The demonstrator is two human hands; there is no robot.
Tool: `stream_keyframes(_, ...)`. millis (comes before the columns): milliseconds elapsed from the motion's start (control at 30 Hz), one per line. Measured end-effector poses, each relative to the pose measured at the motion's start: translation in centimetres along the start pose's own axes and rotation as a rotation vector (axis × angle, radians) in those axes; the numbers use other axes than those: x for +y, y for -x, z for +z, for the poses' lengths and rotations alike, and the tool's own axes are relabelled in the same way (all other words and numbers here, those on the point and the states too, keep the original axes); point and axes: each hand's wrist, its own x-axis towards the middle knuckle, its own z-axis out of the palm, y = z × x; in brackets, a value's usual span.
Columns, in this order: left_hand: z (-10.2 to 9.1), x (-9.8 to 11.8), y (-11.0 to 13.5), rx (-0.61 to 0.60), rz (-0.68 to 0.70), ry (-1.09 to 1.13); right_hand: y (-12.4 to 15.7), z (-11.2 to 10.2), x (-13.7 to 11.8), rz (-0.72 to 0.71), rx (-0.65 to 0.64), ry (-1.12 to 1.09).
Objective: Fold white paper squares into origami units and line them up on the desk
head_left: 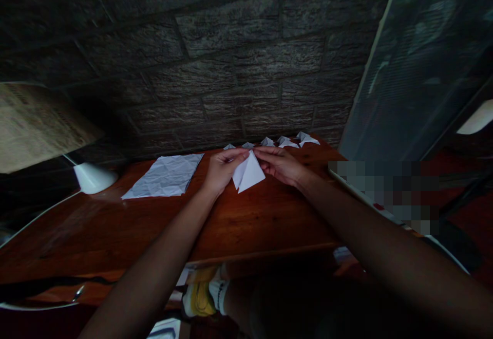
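Over the wooden tabletop [265, 226], left hand [220, 168] and right hand [282, 165] pinch a folded paper triangle [252, 173], fingers [239, 159] partly hiding its far end, wrinkled paper [165, 175] lying left.

The folded paper [252, 174] is white and plain, creased into a small, pointed, roughly triangular form with several layers. Its narrow tip points away from the person, and its wider end faces back toward them. A slit opens at the lower left, parting a narrow, slightly shaded left flap from a broad, flat, brighter right one with a straight edge. It sits between the left hand [222, 169] and right hand [281, 165], pinched near its tip, over the counter [246, 226]; whether its lower edge touches the wood cannot be told.
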Motion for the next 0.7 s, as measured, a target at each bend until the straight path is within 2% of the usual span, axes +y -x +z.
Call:
stream_keyframes(367,-0.25,0.13,-0.08,-0.054,0.044,-0.076,-0.11,-0.28,-0.05,-0.008,-0.007,0.032)
stream_keyframes(700,-0.23,-0.05,0.01,-0.038,0.12,-0.179,-0.27,-0.45,0.06,-0.125,0.043,0.256)
